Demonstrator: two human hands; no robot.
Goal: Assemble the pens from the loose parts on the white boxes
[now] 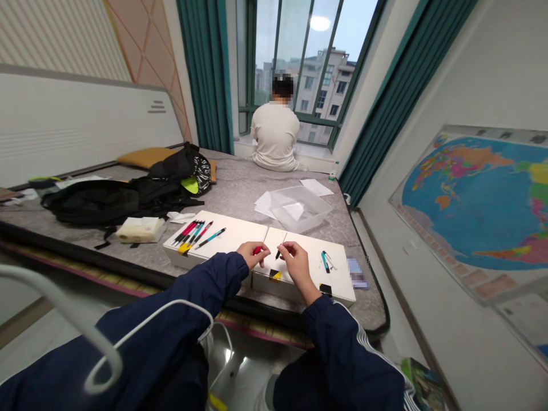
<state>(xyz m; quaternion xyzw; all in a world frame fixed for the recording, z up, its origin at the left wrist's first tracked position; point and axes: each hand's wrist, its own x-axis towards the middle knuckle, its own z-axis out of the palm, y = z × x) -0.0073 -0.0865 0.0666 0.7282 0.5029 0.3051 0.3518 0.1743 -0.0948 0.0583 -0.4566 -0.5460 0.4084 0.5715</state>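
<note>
My left hand is closed in a pinch on a small red pen part. My right hand is closed on a dark pen tip piece, a short gap from the red part. Both hands hover over two white boxes set side by side on the bed edge. Several assembled pens, red, teal and black, lie on the left box. A teal pen piece lies on the right box. A yellow piece sits at the boxes' front seam.
A clear plastic bin and loose papers lie beyond the boxes. Black bags and a tissue pack are at the left. Another person sits at the window, back turned. A world map hangs right.
</note>
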